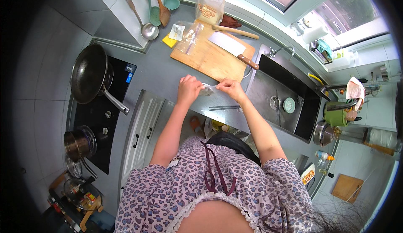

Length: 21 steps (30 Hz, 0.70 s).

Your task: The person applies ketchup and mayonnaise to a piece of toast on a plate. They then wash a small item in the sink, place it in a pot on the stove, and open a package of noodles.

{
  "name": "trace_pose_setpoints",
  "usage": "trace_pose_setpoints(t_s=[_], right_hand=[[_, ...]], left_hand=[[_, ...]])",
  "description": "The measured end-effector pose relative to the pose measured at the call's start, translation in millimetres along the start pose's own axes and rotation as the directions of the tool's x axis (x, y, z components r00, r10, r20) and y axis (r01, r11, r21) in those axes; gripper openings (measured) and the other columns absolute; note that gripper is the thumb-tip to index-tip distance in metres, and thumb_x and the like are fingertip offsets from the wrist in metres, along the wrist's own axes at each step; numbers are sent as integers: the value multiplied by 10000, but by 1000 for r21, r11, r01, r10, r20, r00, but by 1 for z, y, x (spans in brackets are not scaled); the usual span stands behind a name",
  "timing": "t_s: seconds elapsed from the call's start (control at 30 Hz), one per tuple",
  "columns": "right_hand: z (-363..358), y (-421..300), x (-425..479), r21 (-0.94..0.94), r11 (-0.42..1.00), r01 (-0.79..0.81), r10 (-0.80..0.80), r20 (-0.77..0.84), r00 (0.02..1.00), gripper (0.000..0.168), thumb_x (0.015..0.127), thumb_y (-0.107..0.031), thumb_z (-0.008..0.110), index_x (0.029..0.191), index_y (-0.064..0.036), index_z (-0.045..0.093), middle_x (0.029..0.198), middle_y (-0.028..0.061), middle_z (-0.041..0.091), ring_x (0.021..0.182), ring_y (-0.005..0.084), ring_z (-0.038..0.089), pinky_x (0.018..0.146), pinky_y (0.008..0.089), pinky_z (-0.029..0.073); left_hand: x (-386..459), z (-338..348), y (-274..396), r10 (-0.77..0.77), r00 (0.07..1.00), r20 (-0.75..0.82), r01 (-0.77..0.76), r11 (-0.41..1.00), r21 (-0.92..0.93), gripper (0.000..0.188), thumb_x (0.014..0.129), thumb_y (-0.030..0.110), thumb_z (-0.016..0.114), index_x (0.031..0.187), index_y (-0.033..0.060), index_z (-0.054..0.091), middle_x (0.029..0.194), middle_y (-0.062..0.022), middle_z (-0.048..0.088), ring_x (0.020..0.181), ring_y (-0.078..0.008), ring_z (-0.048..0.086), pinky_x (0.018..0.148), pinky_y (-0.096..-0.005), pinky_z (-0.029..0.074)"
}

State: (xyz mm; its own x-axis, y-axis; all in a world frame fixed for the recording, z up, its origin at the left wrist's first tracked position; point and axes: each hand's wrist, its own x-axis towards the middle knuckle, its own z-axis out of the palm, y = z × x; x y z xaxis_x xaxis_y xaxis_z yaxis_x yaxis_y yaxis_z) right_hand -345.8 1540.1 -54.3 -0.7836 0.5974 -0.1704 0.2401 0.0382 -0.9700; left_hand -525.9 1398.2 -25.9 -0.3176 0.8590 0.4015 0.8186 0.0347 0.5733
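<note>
Between my two hands a small clear plastic bag [207,90] is held by its top edge, over the front of the grey countertop. My left hand [190,90] grips one top corner, and my right hand [230,89] pinches the other. Something greyish shows inside the bag, too small to identify. Just beyond my hands lies a wooden cutting board [201,56]. On it rest a cleaver [233,49] with a wooden handle and a clear zip bag [192,38]. A pair of chopsticks [224,107] lies near the counter's front edge, by my right forearm.
A sink [261,97] holding a small bowl [289,105] is on the right. A wok [89,74] and a saucepan [75,145] stand on the black stove at left. Behind the board are a wooden rolling pin [236,31] and an upright bag [209,9].
</note>
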Motion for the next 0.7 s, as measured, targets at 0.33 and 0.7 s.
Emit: trace_pose_setpoints(t_s=[0.33, 0.7], right_hand=[[17, -5, 140, 408, 880, -242, 287, -52, 957, 358, 842, -260, 661, 1071, -11, 545, 744, -1, 517, 615, 81, 453, 516, 217, 383], [57, -23, 279, 423, 801, -424, 513, -117, 851, 240, 704, -210, 765, 829, -82, 606, 671, -16, 510, 564, 103, 425, 533, 217, 380]], left_hand=[[27, -60, -69, -145, 989, -22, 146, 988, 57, 103, 657, 160, 734, 663, 88, 661, 659, -33, 538, 739, -233, 528, 669, -363, 422], [28, -61, -128, -267, 964, -7, 267, 962, 57, 118, 716, 144, 703, 779, 51, 670, 749, -70, 596, 789, -266, 538, 712, -377, 443]])
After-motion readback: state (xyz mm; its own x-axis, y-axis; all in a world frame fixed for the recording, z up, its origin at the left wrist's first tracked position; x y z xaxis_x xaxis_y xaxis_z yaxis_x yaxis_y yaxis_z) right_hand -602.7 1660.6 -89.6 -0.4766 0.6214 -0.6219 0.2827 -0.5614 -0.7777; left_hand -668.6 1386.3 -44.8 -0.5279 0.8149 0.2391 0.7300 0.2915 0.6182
